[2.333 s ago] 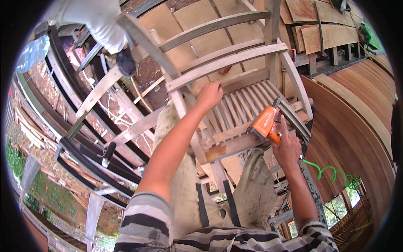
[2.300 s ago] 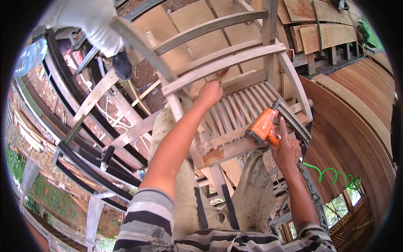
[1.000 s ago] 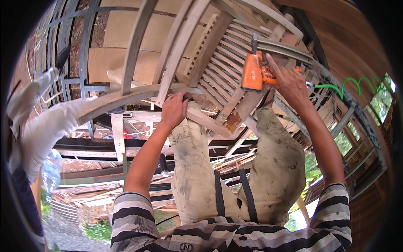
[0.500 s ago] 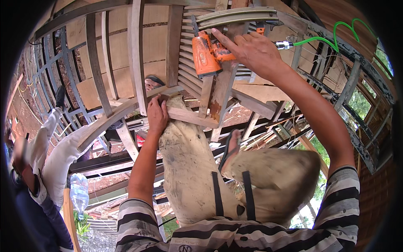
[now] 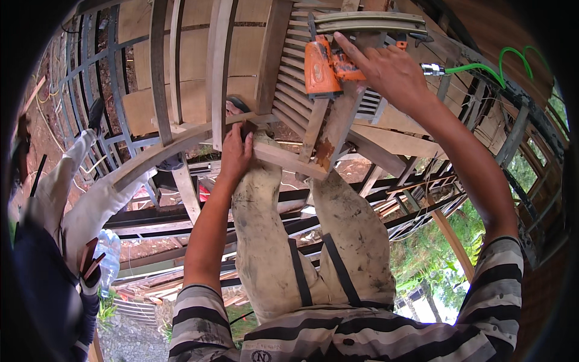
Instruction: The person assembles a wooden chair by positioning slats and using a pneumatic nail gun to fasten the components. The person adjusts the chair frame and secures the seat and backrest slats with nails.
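Observation:
A bare wooden chair frame (image 5: 283, 102) with a slatted seat lies across my knees. My left hand (image 5: 236, 154) grips the chair's lower rail near where a curved arm piece (image 5: 163, 154) meets it. My right hand (image 5: 386, 71) is shut on an orange air nail gun (image 5: 322, 69), held against the slats near the frame's upper edge. A green coiled air hose (image 5: 482, 67) runs from the gun's fitting toward the right.
Another person in light trousers and dark top (image 5: 54, 241) stands at the left. More wooden chair frames (image 5: 120, 72) are stacked behind. Dark beams (image 5: 199, 211) and timber scraps lie below my legs. Greenery (image 5: 446, 265) shows at lower right.
The view has swung so the chair now lies across my knees. My right hand with the nail gun moved up to the slats' top; my left hand shifted onto the lower rail.

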Demonstrator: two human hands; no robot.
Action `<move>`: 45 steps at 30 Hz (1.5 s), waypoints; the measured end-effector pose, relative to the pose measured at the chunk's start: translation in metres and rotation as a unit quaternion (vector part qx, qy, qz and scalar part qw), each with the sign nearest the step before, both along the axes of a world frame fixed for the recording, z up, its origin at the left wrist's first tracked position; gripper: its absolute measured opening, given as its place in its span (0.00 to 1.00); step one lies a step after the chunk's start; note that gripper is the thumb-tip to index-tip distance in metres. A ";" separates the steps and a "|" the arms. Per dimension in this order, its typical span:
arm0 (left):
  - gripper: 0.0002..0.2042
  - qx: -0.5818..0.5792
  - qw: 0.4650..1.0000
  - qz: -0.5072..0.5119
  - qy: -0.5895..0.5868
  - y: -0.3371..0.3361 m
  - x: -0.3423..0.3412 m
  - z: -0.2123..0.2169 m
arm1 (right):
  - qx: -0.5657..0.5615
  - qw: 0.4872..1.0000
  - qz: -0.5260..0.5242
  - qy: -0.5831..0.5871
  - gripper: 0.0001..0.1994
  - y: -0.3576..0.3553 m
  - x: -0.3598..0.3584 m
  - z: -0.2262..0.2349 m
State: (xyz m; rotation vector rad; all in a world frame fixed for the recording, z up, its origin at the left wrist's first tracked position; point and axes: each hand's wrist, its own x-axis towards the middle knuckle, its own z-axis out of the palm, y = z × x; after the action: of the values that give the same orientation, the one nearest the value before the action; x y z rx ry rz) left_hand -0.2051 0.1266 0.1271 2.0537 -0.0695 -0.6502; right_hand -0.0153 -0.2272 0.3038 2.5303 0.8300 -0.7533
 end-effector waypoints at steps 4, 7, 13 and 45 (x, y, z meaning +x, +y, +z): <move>0.17 0.030 0.998 -0.021 0.055 0.001 -0.002 -0.012 | -0.019 1.000 -0.008 0.015 0.56 -0.003 0.000 0.003; 0.18 0.073 0.994 -0.021 0.079 -0.010 0.008 -0.008 | 0.024 0.999 -0.023 0.014 0.54 -0.012 -0.001 0.002; 0.22 0.143 0.989 -0.009 0.035 -0.016 -0.001 -0.022 | 0.129 0.991 -0.001 -0.030 0.49 -0.014 -0.002 0.006; 0.10 0.011 0.936 0.257 0.242 -0.228 -0.346 0.328 | 0.389 0.882 -0.228 -0.135 0.39 -0.377 -0.411 0.132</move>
State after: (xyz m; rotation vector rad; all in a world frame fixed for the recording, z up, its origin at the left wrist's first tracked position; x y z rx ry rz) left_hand -0.5513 -0.1010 0.4551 1.7668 0.7386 -0.7970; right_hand -0.4261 -0.6043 0.4361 3.5220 0.4878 -0.1551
